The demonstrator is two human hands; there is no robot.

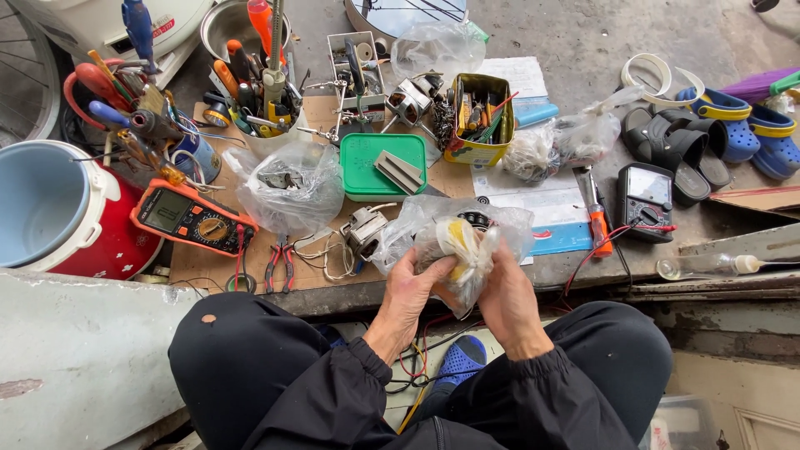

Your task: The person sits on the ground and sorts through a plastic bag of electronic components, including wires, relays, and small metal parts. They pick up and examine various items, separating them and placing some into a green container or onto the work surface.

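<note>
My left hand (410, 287) and my right hand (503, 293) both grip a crumpled clear plastic bag (461, 239) with small yellow and dark parts inside. I hold it just above my lap, at the near edge of a cardboard sheet (218, 265) on the floor. A small metal motor part (365, 230) with white wires lies just left of the bag. Both sleeves are black.
An orange multimeter (193, 217) and red pliers (280, 265) lie at left, beside a red and blue bucket (58, 212). A second clear bag (287, 185), a green lid (373, 165), a yellow tin of tools (478, 119), a black meter (646, 200) and blue sandals (750, 133) lie beyond.
</note>
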